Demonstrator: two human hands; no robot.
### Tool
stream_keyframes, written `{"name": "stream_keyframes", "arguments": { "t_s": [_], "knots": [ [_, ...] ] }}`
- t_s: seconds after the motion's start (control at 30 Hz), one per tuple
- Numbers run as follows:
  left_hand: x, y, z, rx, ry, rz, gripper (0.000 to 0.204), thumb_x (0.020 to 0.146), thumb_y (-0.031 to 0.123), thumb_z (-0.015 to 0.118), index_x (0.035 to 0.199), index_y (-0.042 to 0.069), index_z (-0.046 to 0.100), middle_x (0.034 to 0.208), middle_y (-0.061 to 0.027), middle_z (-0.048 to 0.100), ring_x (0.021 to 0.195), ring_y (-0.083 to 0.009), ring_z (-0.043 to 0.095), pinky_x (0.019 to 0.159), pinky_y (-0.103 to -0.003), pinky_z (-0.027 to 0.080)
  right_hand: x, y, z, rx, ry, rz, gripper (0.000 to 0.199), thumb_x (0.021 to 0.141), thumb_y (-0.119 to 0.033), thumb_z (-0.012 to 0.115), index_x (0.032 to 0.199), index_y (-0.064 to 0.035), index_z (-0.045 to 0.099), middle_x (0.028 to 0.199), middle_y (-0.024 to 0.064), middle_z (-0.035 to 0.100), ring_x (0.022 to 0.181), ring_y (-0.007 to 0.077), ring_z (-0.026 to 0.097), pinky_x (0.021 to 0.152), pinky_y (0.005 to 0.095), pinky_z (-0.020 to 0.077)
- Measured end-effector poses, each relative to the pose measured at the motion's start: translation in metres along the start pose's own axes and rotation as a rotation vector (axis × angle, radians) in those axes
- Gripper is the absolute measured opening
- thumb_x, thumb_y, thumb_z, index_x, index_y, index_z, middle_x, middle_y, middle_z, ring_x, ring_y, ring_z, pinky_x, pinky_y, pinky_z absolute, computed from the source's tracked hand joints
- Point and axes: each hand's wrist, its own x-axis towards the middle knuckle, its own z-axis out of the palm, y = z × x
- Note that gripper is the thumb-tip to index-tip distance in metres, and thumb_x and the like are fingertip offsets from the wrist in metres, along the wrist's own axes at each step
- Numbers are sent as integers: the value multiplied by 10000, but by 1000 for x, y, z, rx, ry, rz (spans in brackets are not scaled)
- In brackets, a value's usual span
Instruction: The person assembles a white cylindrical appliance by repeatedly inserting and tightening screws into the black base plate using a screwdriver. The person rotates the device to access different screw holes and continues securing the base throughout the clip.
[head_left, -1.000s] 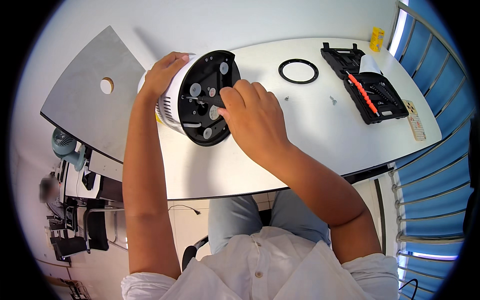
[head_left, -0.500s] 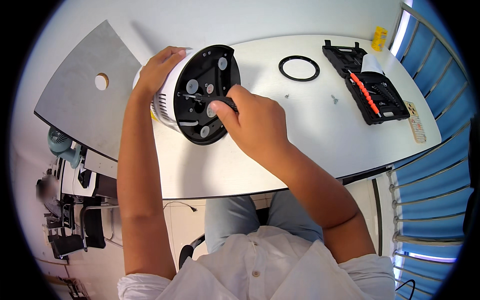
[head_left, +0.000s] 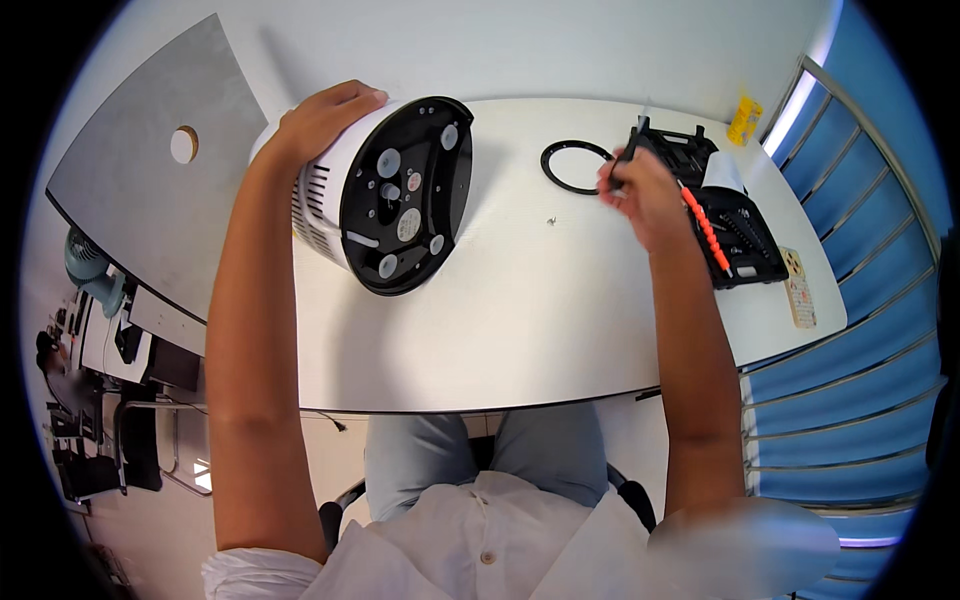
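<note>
A white rounded household appliance [head_left: 318, 190] lies tilted on its side, its black base [head_left: 425, 180] facing me. Round pale feet, small screws and a central post show on that base. My left hand [head_left: 325, 125] is closed over the upper side of the white body, gripping it. Blurred by motion, my right hand [head_left: 645, 195] is raised at the right, closed round the dark handle of a screwdriver [head_left: 626, 160]. Its thin shaft points up and away from me. Just left of that hand lies a flat black ring [head_left: 547, 168], partly covered by the fingers.
An open black tool case [head_left: 755, 275] sits at the right, with an orange flexible shaft [head_left: 704, 230] across it. Small screws [head_left: 551, 221] lie on the white table [head_left: 480, 340]. A remote control [head_left: 799, 290] and a yellow packet [head_left: 745, 121] are near the right edge.
My right hand has pulled the screwdriver away from the black base and carried it right, toward the ring and tool case. My left hand stays on the appliance.
</note>
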Motion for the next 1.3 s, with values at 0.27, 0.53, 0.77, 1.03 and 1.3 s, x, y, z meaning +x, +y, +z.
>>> {"name": "stream_keyframes", "arguments": {
  "t_s": [0.27,0.53,0.77,1.03,1.3],
  "knots": [
    [36,17,4,76,-162,28,557,819,586,556,1121,131,667,1011,-116,686,855,-223,652,815,-357,487,7,73,11,-1202,-152,-297,93,878,-176,591,911,-92,615,822,88,613,776,304,599,698,421,475],
    [48,21,9,82,-168,33,524,848,563,565,1067,99,672,940,-93,670,819,-188,625,775,-318,485,5,82,17,-1408,-163,-325,116,865,-178,643,917,-74,644,895,80,554,849,279,578,729,396,469],
    [35,18,5,48,-145,9,522,836,557,585,1086,105,665,948,-98,674,816,-183,630,780,-309,488,2,83,24,-1507,-176,-392,101,841,-157,675,895,-82,634,859,63,587,895,254,590,738,395,496],
    [6,3,1,3,-41,20,559,793,608,571,1139,179,663,998,-90,696,860,-204,655,848,-327,472,-1,72,19,-1095,-189,-336,115,847,-112,632,884,-4,618,769,107,633,659,206,576,630,316,453],
    [-27,-15,-2,-110,94,92,564,793,591,563,1182,192,652,1037,-93,691,884,-207,658,837,-307,483,-9,62,25,-1002,-222,-302,129,840,-103,612,845,26,607,770,162,606,691,298,567,643,375,441]
  ]
}}
